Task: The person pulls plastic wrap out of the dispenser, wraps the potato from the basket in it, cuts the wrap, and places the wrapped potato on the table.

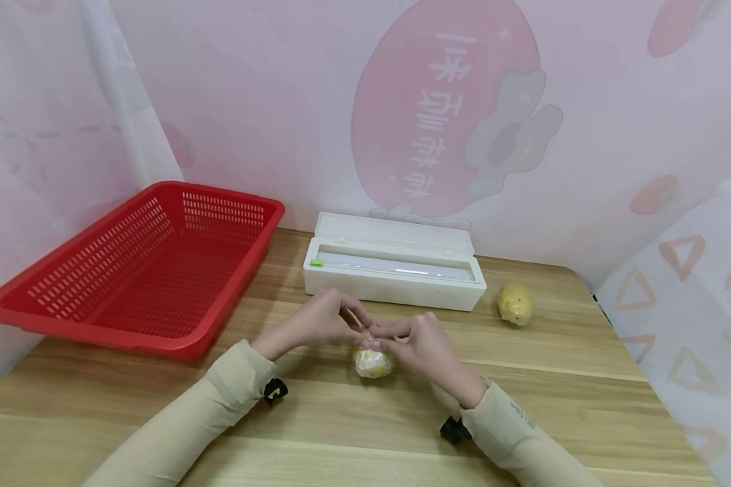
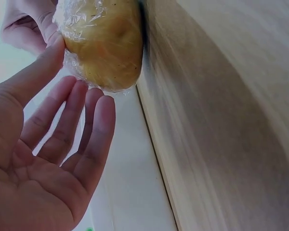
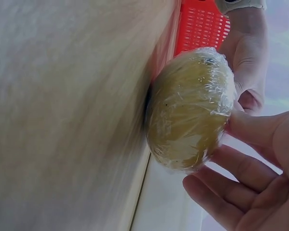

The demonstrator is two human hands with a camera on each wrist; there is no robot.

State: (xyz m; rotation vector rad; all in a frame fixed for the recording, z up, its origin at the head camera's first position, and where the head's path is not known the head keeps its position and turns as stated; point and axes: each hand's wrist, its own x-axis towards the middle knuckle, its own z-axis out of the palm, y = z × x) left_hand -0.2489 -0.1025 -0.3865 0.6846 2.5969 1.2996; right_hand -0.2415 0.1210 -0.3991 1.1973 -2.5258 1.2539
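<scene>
A yellow potato [image 1: 374,365] wrapped in clear plastic wrap [image 3: 220,84] sits on the wooden table in front of me. With thumb and fingertips, my left hand [image 1: 325,319] pinches the wrap at the potato's top. My right hand [image 1: 429,352] pinches the wrap there too, its fingertips meeting the left ones. The left wrist view shows the left thumb on the crumpled film and the other fingers spread loosely beside the potato [image 2: 108,53]. Seen from the right wrist, film covers the potato's side in tight wrinkles, bunching near the thumb.
Behind my hands stands a white plastic wrap box [image 1: 396,291], lid raised, with a roll [image 1: 396,265] inside and a green slider [image 1: 316,262] at its left end. Another yellow potato [image 1: 515,304] lies to the right. A red perforated basket [image 1: 219,308] occupies the left side.
</scene>
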